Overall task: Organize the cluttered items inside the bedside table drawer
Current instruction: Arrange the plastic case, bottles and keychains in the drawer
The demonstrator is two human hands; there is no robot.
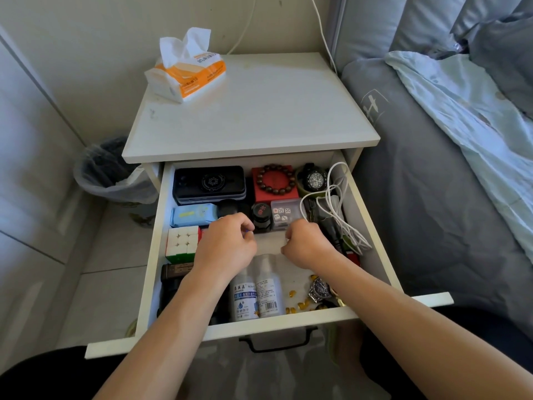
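Sorting small clutter mid-drawer (161, 226) seems the step in hand. Left of the left hand (227, 243) sit a cube (181, 242) and blue pack (193, 215); its fingers are curled, pinching something tiny and blue, though what I cannot tell. Between and beyond both hands stands a dark jar (262, 216); below them lie two bottles (256, 293). The right hand (307, 245) is clenched, its contents hidden. Right of it tangles a white cable (331, 206). Next likely needs coiling that cable and gathering the loose amber bits (301, 306).
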